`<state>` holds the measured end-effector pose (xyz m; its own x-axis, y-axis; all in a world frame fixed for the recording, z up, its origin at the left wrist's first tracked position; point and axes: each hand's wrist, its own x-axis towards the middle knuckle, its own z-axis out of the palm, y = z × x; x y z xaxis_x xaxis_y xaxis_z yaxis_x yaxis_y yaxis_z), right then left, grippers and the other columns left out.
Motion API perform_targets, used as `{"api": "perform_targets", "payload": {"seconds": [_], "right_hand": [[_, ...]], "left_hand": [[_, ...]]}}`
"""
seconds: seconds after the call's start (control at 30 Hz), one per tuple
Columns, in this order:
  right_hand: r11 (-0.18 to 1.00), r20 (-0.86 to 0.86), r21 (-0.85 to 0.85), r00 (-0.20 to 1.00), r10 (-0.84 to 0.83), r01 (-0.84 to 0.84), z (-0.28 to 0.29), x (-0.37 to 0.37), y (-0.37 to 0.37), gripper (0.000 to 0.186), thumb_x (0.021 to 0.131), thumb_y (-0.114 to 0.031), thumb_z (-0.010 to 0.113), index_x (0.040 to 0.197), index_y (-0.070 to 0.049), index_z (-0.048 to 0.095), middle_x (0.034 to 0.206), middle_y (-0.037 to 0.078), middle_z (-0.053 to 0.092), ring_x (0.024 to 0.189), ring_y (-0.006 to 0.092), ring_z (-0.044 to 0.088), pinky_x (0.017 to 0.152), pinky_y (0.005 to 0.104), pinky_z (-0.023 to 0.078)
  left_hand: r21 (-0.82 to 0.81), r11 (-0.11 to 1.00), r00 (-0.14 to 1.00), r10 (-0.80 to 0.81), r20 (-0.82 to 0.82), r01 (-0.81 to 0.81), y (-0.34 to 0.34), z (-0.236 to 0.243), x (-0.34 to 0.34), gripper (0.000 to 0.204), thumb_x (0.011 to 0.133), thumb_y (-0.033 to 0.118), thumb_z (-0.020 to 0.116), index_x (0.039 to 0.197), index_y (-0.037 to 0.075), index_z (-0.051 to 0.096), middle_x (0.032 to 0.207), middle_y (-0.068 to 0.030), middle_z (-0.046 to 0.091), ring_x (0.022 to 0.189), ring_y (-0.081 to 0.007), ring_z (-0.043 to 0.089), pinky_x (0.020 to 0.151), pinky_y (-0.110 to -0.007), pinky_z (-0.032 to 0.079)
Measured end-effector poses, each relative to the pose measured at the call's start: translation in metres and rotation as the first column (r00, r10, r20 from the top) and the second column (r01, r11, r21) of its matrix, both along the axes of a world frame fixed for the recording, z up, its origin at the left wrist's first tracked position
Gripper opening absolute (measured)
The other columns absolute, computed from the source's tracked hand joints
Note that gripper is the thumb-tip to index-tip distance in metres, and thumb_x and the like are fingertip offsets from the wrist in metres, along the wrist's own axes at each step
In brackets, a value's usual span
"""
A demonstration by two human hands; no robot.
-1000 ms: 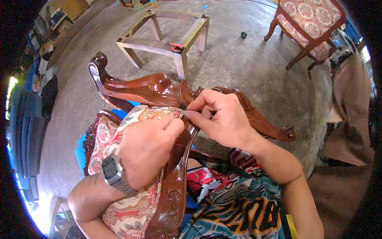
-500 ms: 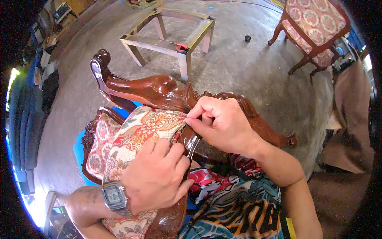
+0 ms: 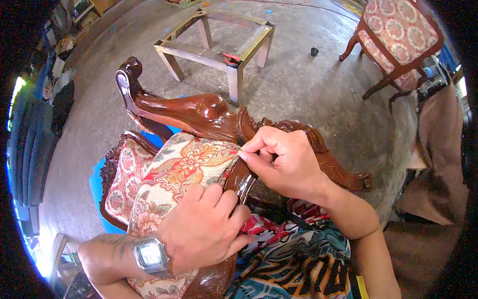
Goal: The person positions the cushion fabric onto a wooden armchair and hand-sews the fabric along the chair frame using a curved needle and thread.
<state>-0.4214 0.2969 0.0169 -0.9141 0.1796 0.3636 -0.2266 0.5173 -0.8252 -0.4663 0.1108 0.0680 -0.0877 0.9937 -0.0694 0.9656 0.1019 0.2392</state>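
A carved, glossy brown wooden chair point(image 3: 214, 107) lies tipped over before me, its curved leg pointing to the far left. Floral upholstery fabric point(image 3: 191, 159) in cream, red and gold covers a padded part of it. My right hand point(image 3: 286, 159) pinches the fabric's far right corner between thumb and index finger, close to the wooden rail point(image 3: 241, 184). On the near part of the padding rests my left hand point(image 3: 201, 224), wearing a grey digital watch point(image 3: 151, 255). Its fingers are bent against the fabric by the rail, tips partly hidden, and its thumb points right.
Past the chair stands a bare wooden frame point(image 3: 234, 70) with a red-handled tool point(image 3: 231, 59) on its corner. Another upholstered chair point(image 3: 398, 30) is at the far right. Between them a small black cup point(image 3: 314, 51) sits on the concrete floor. Brown material point(image 3: 438, 159) hangs at the right.
The whole view has shifted slightly. My right hand keeps its pinch on the fabric corner, and my left hand stays on the padding with its fingers bent a little more.
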Motion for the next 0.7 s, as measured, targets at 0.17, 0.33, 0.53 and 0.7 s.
{"api": "perform_targets", "payload": {"seconds": [0.17,0.33,0.53,0.7], "right_hand": [[0.999,0.076,-0.030,0.996,0.046,-0.044,0.0034,0.0002,0.0031,0.008,0.078,-0.007,0.065,0.077,-0.003,0.059,0.054,0.009,0.055,0.046,0.0166,0.056,0.045,0.0300,0.043],[0.997,0.132,-0.081,0.991,0.016,-0.005,0.0054,0.0005,0.0020,0.008,0.079,-0.006,0.069,0.076,-0.005,0.062,0.046,-0.002,0.046,0.043,0.0019,0.037,0.041,0.0214,0.029],[0.999,0.055,-0.039,0.998,0.012,-0.010,0.0021,-0.0006,0.0007,0.008,0.079,-0.005,0.069,0.075,-0.004,0.062,0.046,-0.002,0.045,0.042,0.0023,0.036,0.041,0.0218,0.028],[0.999,0.050,-0.016,0.998,0.030,-0.029,0.0006,-0.0013,0.0021,0.008,0.080,-0.005,0.068,0.076,-0.004,0.061,0.046,-0.001,0.045,0.042,0.0027,0.036,0.040,0.0220,0.028]], "left_hand": [[-0.091,0.993,0.995,0.070,-0.068,-0.076,-0.0017,0.0068,0.0058,0.048,0.074,0.056,0.063,0.074,0.008,0.062,0.076,-0.0082,0.051,0.075,-0.0253,0.050,0.066,-0.038,0.040],[-0.135,0.979,0.980,0.135,-0.147,-0.156,-0.0045,0.0097,0.0087,0.053,0.071,0.062,0.062,0.074,0.009,0.061,0.076,-0.0082,0.051,0.076,-0.0257,0.052,0.066,-0.038,0.040],[-0.135,0.981,0.983,0.122,-0.136,-0.140,-0.0057,0.0075,0.0079,0.055,0.070,0.065,0.062,0.075,0.010,0.061,0.076,-0.0082,0.049,0.076,-0.0254,0.051,0.066,-0.038,0.040],[-0.117,0.981,0.981,0.142,-0.130,-0.157,-0.0056,0.0072,0.0084,0.055,0.069,0.065,0.062,0.076,0.010,0.062,0.077,-0.0085,0.049,0.076,-0.0254,0.050,0.065,-0.038,0.039]]}}
